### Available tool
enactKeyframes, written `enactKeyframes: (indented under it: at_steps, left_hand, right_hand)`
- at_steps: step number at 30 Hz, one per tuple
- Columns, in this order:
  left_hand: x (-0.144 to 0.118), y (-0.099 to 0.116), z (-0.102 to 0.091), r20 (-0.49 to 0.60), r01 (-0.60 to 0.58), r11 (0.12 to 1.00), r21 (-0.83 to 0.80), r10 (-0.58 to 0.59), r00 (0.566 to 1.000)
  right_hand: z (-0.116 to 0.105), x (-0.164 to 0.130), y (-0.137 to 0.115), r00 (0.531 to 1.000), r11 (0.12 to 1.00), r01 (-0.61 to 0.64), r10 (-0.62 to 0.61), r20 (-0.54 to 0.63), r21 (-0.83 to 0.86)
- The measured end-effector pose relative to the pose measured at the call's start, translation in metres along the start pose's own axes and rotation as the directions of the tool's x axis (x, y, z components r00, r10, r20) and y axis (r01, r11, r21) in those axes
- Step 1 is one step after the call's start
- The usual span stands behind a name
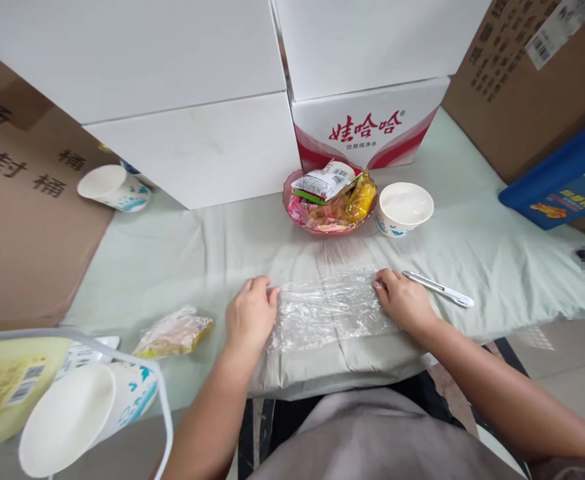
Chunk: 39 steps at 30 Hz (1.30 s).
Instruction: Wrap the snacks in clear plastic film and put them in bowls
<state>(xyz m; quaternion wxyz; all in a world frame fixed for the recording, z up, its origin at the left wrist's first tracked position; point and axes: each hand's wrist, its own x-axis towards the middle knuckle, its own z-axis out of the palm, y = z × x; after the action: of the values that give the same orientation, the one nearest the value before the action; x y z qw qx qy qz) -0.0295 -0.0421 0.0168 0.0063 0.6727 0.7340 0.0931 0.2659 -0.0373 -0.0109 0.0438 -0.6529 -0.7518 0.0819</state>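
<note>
A sheet of clear plastic film (330, 310) lies flat on the cloth-covered bench (497, 267), straight ahead at twelve o'clock. The left hand (250, 317) pinches its left edge with curled fingers; the right hand (403, 300) presses down its right edge. A white pen (440, 289) lies at two o'clock beside the right hand, and a pink bowl of snacks (328, 200) and a paper cup (404, 208) stand beyond the film.

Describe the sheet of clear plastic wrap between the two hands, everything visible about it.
The plastic wrap is a thin, clear, crinkled film that shines in places. It lies flat on the pale green cloth near the table's front edge, spread roughly as a rectangle. The left hand presses on its left edge and the right hand on its right edge, fingers curled. Nothing rests on it.
</note>
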Motion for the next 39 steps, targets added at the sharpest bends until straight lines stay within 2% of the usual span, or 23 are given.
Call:
enactKeyframes:
  at_steps: [2,4,6,7,9,11,13,15,17,19,21,23,25,28,30,32,34,39]
  left_hand:
    - [-0.008,0.006,-0.004,-0.238,-0.099,0.995,0.004,0.097,0.966]
    - [-0.02,0.021,-0.004,-0.321,-0.315,0.948,-0.049,0.284,0.904]
    - [-0.033,0.038,0.001,-0.235,-0.559,0.818,-0.135,0.521,0.82]
    - [-0.038,0.046,0.007,-0.173,-0.627,0.764,-0.155,0.604,0.778]
    - [-0.048,0.056,0.02,-0.049,-0.662,0.737,-0.139,0.662,0.748]
    - [-0.053,0.057,0.033,0.044,-0.648,0.754,-0.105,0.654,0.755]
    - [-0.054,0.054,0.041,0.099,-0.639,0.764,-0.092,0.645,0.757]
    - [-0.054,0.051,0.044,0.124,-0.642,0.76,-0.098,0.649,0.75]
    - [-0.053,0.051,0.043,0.13,-0.642,0.759,-0.108,0.651,0.748]
    - [-0.052,0.051,0.042,0.135,-0.635,0.765,-0.113,0.645,0.753]
    - [-0.051,0.049,0.041,0.144,-0.623,0.773,-0.117,0.634,0.76]
    - [-0.049,0.04,0.039,0.157,-0.603,0.791,-0.109,0.612,0.775]
    - [-0.048,0.023,0.036,0.168,-0.56,0.824,-0.084,0.566,0.807]
    - [-0.052,-0.009,0.027,0.162,-0.479,0.877,-0.046,0.48,0.862]
    - [-0.058,-0.028,0.018,0.144,-0.445,0.893,-0.066,0.45,0.882]
    - [-0.066,-0.041,0.009,0.134,-0.438,0.889,-0.132,0.454,0.881]
    - [-0.073,-0.046,0.002,0.123,-0.45,0.869,-0.205,0.479,0.869]
    - [-0.077,-0.042,-0.005,0.071,-0.521,0.805,-0.283,0.56,0.826]
  right_hand:
    - [0.001,0.0,-0.003,1.0,1.0,-0.01,0.011,0.004,-0.014]
    - [0.002,0.0,-0.006,1.0,0.999,-0.021,0.022,0.007,-0.03]
    - [0.002,0.001,-0.007,1.0,0.999,-0.025,0.025,0.011,-0.044]
    - [0.002,0.002,-0.006,1.0,0.999,-0.023,0.024,0.013,-0.046]
    - [-0.001,0.005,0.001,1.0,0.999,-0.025,0.026,0.003,-0.041]
    - [-0.007,0.009,0.011,0.996,0.997,-0.069,0.067,-0.056,-0.025]
    - [-0.014,0.011,0.021,0.975,0.993,-0.117,0.116,-0.192,0.007]
    - [-0.019,0.008,0.023,0.942,0.997,-0.048,0.064,-0.33,0.056]
    - [-0.018,0.003,0.016,0.923,0.98,0.186,-0.147,-0.356,0.076]
    - [-0.009,-0.003,0.004,0.877,0.896,0.437,-0.407,-0.255,0.073]
    - [0.003,-0.007,-0.006,0.83,0.83,0.554,-0.543,-0.129,0.064]
    - [0.013,-0.008,-0.009,0.828,0.827,0.561,-0.558,-0.062,0.051]
    - [0.015,-0.009,-0.004,0.842,0.841,0.539,-0.537,-0.045,0.048]
    - [0.006,-0.016,0.012,0.844,0.84,0.535,-0.527,-0.096,0.091]
    - [-0.004,-0.025,0.024,0.821,0.806,0.57,-0.553,-0.14,0.159]
    - [-0.01,-0.035,0.033,0.79,0.757,0.613,-0.594,-0.155,0.226]
    - [-0.01,-0.042,0.038,0.782,0.739,0.622,-0.603,-0.156,0.26]
    - [-0.001,-0.043,0.034,0.834,0.801,0.552,-0.519,-0.189,0.234]
